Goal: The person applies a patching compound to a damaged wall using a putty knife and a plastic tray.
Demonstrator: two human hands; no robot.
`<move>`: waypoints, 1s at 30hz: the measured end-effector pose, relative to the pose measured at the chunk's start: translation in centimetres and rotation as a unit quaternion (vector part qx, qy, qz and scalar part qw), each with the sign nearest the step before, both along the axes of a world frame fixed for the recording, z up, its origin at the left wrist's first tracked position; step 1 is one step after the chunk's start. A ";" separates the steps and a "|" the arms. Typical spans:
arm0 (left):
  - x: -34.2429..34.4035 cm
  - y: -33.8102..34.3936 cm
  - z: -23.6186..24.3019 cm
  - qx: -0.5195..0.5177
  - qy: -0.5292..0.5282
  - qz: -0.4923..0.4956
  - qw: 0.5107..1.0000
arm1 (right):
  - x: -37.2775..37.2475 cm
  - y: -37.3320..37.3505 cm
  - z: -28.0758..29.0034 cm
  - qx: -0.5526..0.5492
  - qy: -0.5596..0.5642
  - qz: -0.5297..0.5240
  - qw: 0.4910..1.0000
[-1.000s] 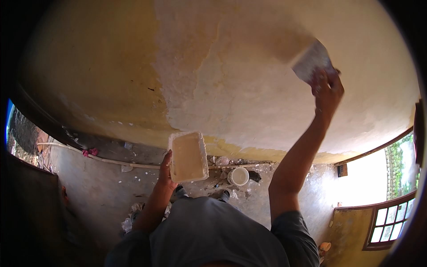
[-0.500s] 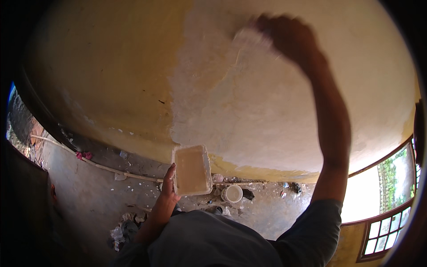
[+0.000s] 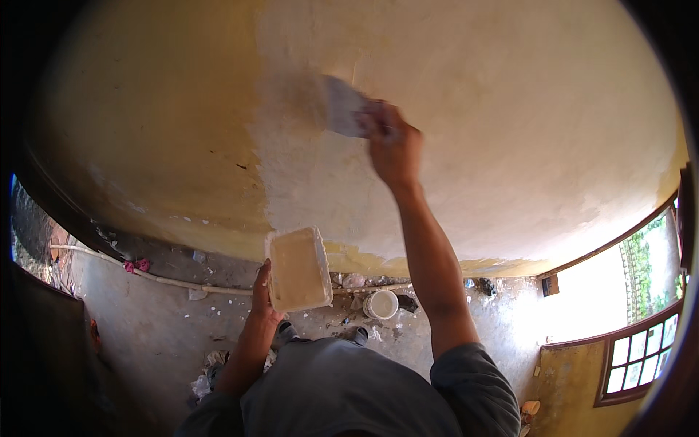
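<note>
My right hand (image 3: 393, 146) is closed around a putty knife (image 3: 344, 108) with a wide pale blade. The blade lies against the wall, or very close to it, near the border of the whitish coating. My left hand (image 3: 263, 295) grips the side of a shallow rectangular plastic tub (image 3: 328, 268) at waist height, with beige putty (image 3: 297, 269) in it. The wall (image 3: 167, 124) is yellow on the left. Over its middle and right spreads the pale skim coat (image 3: 466, 138).
A white bucket (image 3: 381, 304) stands on the concrete floor (image 3: 167, 320) by the wall's foot. A bamboo pole (image 3: 178, 280) lies along the wall among scraps and pink cloth (image 3: 136, 266). Crumpled plastic (image 3: 202, 386) is near my left side. At right are a bright opening and a paned window (image 3: 641, 360).
My right hand with the putty knife has swept down and to the left across the wall. My left hand still holds the tub, which sits slightly further left and higher in view.
</note>
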State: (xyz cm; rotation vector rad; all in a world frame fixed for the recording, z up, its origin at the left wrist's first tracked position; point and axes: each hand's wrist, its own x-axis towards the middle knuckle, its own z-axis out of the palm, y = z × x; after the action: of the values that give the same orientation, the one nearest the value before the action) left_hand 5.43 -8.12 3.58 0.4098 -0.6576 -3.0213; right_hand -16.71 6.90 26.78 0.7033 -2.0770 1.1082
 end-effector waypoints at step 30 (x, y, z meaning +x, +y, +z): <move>0.8 -0.2 -0.5 0.026 -0.060 0.022 0.998 | 0.3 6.1 6.7 0.521 0.154 0.058 0.838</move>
State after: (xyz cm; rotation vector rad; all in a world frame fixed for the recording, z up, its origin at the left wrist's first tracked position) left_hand 6.20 -8.28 3.12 0.6037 -0.5682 -2.9970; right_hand -16.43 13.03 33.50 1.4028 -2.2492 -0.2210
